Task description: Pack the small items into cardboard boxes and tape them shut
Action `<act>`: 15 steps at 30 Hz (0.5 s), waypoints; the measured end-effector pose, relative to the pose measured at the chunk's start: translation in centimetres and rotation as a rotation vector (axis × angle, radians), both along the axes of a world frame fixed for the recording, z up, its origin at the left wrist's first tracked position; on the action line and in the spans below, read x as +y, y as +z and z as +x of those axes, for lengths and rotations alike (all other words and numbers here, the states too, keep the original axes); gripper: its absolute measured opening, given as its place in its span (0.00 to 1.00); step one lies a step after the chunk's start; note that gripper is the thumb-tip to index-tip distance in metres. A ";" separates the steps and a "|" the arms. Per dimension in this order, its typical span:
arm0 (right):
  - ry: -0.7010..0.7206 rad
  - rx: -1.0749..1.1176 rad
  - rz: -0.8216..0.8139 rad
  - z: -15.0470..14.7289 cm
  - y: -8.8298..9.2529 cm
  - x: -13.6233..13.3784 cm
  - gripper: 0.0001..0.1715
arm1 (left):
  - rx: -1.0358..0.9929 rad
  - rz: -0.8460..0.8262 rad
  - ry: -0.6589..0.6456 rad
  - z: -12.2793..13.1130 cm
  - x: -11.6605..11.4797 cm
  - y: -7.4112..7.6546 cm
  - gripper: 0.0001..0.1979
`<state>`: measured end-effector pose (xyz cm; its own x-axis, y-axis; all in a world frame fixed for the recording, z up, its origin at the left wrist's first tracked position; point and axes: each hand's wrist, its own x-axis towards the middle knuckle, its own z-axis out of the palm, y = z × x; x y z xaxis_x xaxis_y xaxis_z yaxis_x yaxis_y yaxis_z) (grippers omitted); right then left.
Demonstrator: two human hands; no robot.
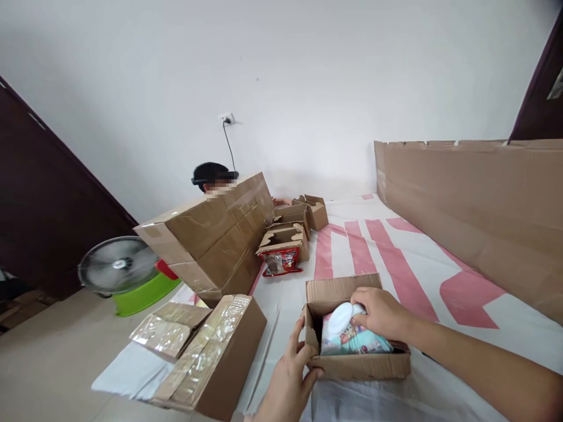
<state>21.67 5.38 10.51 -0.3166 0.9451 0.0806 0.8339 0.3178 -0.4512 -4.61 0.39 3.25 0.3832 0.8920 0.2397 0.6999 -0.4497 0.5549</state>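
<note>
A small open cardboard box (pixel 360 368) stands in front of me with its back flap raised. Inside it lies a pack of wet wipes (pixel 367 344), light blue and printed, with a white oval lid. My right hand (pixel 380 313) reaches in from the right, its fingers closed on the pack beside the lid. At the box's left front corner, my left hand (pixel 292 366) grips the cardboard, with the thumb on the front wall and the fingers along the left side. The underside of the pack is hidden by the box walls.
Stacked taped cartons (pixel 220 234) form a barrier at left, with a person (pixel 213 176) behind. Several small open boxes (pixel 284 237) and a red snack bag (pixel 281 262) lie beyond. A taped carton (pixel 215 351) is near left; a long cardboard panel (pixel 466 205) stands right.
</note>
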 end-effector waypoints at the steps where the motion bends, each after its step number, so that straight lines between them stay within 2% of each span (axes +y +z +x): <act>1: -0.023 0.114 0.000 0.4 0.4 -0.2 0.08 | 0.018 -0.016 0.012 0.0 0.1 0.4 0.06; 4: -0.057 0.557 -0.008 2.4 1.3 -1.1 0.11 | 0.058 -0.036 0.048 -0.3 0.6 1.5 0.07; 7: -0.039 0.842 0.010 5.1 1.9 -2.6 0.18 | 0.058 0.017 0.061 -1.0 1.4 2.1 0.08; 11: -0.046 0.892 0.112 9.0 1.5 -5.3 0.18 | 0.064 0.068 0.139 -2.6 3.3 2.1 0.07; 15: -0.033 0.738 0.195 10.6 -1.0 -7.5 0.15 | 0.109 0.153 0.297 -4.2 6.4 2.0 0.06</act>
<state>32.30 -2.11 9.55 -0.0878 0.9002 0.4265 0.3487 0.4289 -0.8334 -8.85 6.83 5.21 0.1427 0.9254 0.3512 0.8643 -0.2894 0.4114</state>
